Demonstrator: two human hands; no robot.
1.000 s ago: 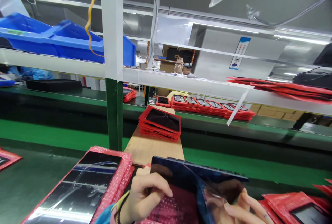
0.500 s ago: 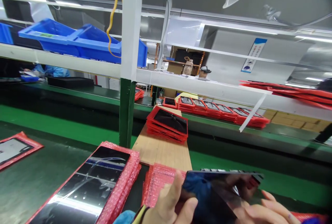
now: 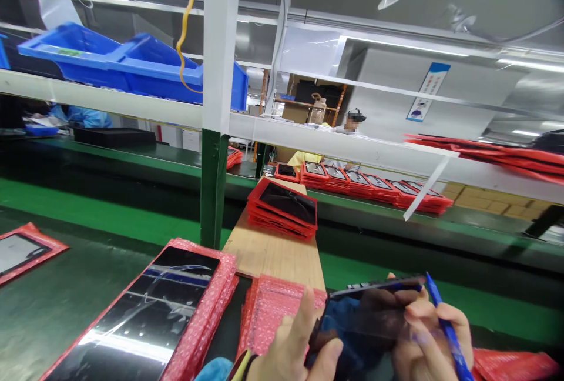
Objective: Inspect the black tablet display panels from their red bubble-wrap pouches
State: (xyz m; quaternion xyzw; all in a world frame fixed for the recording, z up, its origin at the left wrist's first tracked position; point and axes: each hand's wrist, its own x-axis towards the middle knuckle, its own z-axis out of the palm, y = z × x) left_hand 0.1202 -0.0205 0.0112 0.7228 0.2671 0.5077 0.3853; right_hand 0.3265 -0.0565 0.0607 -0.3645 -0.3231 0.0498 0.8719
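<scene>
A glossy black screen panel (image 3: 365, 322) is held tilted at the lower right, its shiny face toward me and a thin edge on top. My left hand (image 3: 293, 340) grips its left side, thumb on the face and index finger pointing up. At the panel's right side is my right hand (image 3: 434, 334), its fingers against the upper right edge. A slim blue pen-like tool (image 3: 447, 325) is held in that hand, tip up beside the panel's corner. Pink bubble-wrap sleeves (image 3: 277, 310) lie just left of the panel, partly behind my left hand.
Left of my hands, a large black screen (image 3: 150, 304) lies on stacked pink bubble wrap. A red-sleeved stack (image 3: 282, 207) sits on a wooden board (image 3: 264, 251). A post (image 3: 214, 187) and rail (image 3: 330, 140) stand ahead, with blue bins (image 3: 132, 66) above. A person (image 3: 352, 122) is beyond.
My right hand has moved up and left along the panel, bringing the blue pen-like tool into view. The panel has tilted, its right end shifting left. My left hand keeps its grip.
</scene>
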